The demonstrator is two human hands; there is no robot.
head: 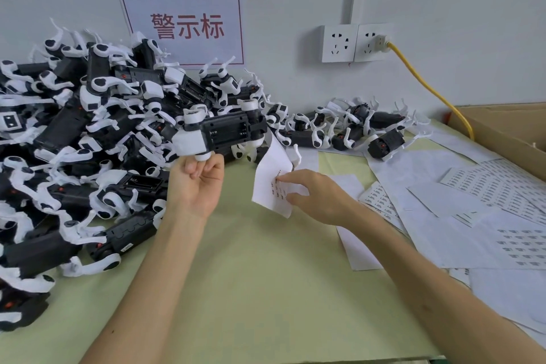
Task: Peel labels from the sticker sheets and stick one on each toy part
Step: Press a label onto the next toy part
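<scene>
- Left hand [195,183], at centre frame, palm toward camera, fingers curled and clamped on the white end of one toy [224,130].
- Toy is raised off the table [266,289], at 12 o'clock from the left hand, black underside with its open compartment facing the camera.
- Right hand [316,198] at 3 o'clock from the left hand; forefinger and thumb are drawn together, pinching at the printed face of a sheet [270,183].
- Sheet is curled and lifted off the table, between the two hands; its top edge reaches up to just beside the toy. A few rows of small dark labels show by the forefinger tip. Cannot tell whether a label is already lifted.
- Pile [74,127] of black-and-white toys fills 8 to 11 o'clock, stacked against the wall.
- Smaller group [354,130] of toys lies at 1 o'clock, near the wall.
- Loose sheets [487,195], some printed, some blank, overlap at 3 to 4 o'clock.
- Cardboard box [508,133] at 2 o'clock, touching the table edge.
- Yellow cable [428,89] runs from a wall socket [369,43] down behind the box.
- Sign [183,23] with red characters on the wall at 11 o'clock.
</scene>
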